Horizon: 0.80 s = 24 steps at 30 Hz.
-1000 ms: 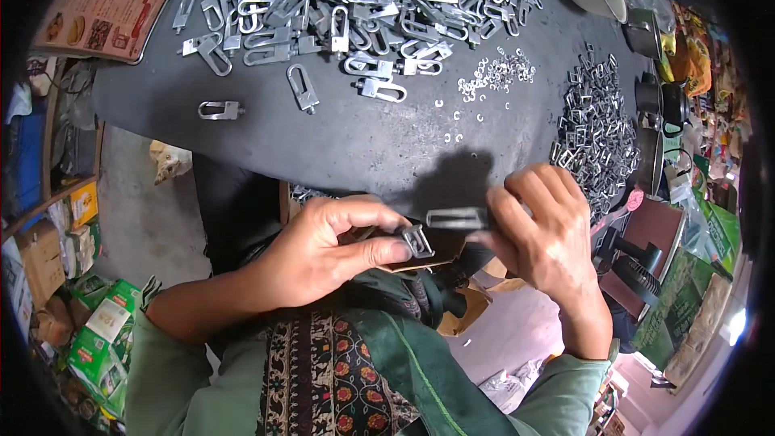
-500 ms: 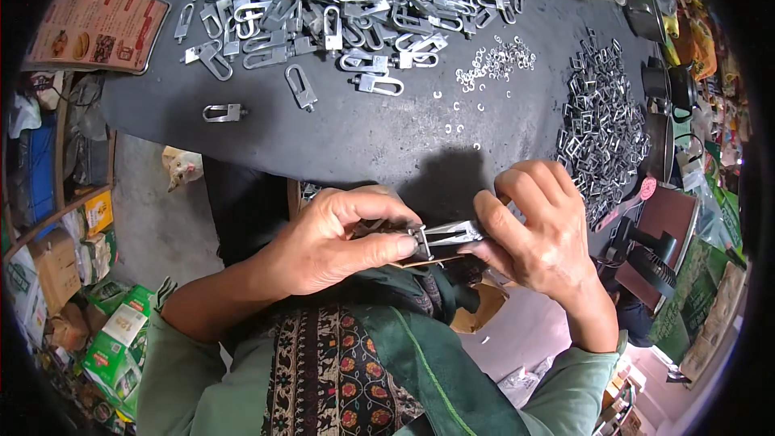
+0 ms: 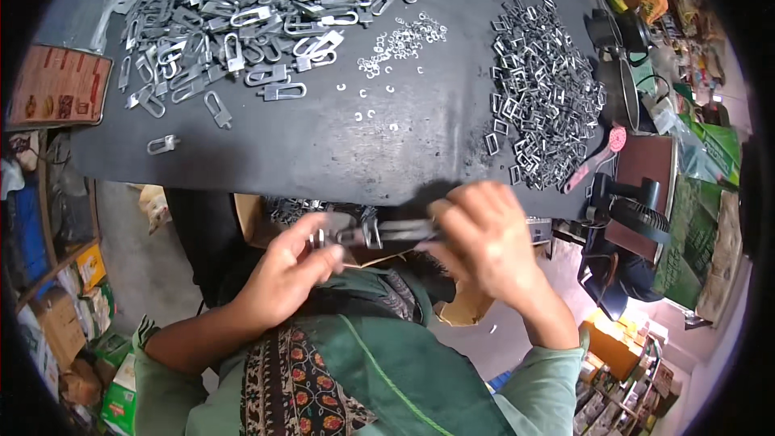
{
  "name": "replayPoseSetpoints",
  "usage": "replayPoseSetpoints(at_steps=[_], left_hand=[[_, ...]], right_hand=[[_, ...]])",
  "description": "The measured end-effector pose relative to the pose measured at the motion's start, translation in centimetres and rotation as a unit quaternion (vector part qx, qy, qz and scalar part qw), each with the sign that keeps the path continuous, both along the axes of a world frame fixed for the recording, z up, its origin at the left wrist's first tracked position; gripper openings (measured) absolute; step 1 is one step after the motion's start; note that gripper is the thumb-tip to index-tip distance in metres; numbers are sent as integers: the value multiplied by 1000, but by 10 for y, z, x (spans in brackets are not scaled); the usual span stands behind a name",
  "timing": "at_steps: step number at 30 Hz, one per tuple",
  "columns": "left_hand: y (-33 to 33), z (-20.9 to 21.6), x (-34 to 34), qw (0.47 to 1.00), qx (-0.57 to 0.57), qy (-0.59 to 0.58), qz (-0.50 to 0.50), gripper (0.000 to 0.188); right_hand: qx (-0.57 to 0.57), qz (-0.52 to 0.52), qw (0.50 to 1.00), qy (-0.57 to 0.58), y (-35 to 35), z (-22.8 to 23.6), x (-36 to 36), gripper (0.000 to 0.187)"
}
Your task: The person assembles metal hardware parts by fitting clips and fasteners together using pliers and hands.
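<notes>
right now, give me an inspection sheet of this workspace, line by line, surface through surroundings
Surface: dark table, pale marks near its middle.
Job's things: heap of looped metal pieces, scattered small C-shaped rings, pile of rectangular frames.
Clutter: pink-headed tool beside the frames; printed card at far left.
Grip: left hand pinches a small metal part; right hand holds a metal tool toward it; both blurred.
Cables: cannot tell for certain.
Surroundings: black fan at right; open cardboard box by the table edge.
</notes>
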State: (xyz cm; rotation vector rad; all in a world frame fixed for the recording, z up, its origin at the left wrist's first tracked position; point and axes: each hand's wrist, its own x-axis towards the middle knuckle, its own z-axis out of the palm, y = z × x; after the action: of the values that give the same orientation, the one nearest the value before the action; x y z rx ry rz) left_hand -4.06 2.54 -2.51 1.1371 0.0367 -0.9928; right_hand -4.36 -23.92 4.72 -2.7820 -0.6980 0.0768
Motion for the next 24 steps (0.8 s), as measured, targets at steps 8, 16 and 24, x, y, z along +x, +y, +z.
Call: replayPoseSetpoints(at_steps=[8, 16, 24], left_hand=[[2, -53, -11, 971, -182, 140, 68, 26], [50, 37, 21, 870, 270, -413, 3, 18], [126, 39, 106, 411, 651, -627, 115, 16]], right_hand=[[-73, -271, 956, -90, -74, -41, -6, 13], [-68, -297, 950, -75, -84, -46, 4, 20], [-61, -293, 947, -120, -76, -51, 7, 13]])
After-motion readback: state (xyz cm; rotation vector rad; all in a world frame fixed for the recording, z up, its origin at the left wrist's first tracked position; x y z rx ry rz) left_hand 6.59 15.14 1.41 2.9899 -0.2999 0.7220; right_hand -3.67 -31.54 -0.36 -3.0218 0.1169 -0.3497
